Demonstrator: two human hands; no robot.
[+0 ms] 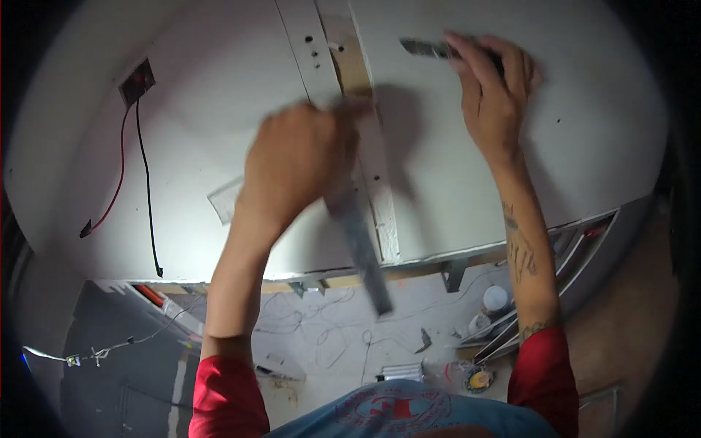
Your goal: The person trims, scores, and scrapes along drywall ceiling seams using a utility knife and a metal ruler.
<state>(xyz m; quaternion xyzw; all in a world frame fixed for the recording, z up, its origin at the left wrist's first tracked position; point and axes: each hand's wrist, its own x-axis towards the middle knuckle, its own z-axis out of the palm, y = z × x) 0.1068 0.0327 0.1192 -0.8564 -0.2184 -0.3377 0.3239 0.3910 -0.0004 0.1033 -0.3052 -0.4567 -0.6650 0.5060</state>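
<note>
My left hand [299, 153], smeared by motion, is closed in front of a seam in a white panel [467, 160]. A long, flat grey strip [361, 252] runs down from its grip past the panel's lower edge; what kind of strip it is I cannot tell. Behind the left wrist shows a pale flat piece [225, 201], mostly hidden. My right hand [496, 95] is closed around a utility knife [425, 49] at the upper right. Its blade points left, close to the panel; whether it touches I cannot tell.
Red and black wires [148, 182] hang from a square cutout [137, 82] on the left. Wood [347, 62] shows in the seam, beside a strip with screw holes. Below are metal brackets [454, 276], a white tub [495, 298], a tape roll [480, 379] and loose cables on the floor.
</note>
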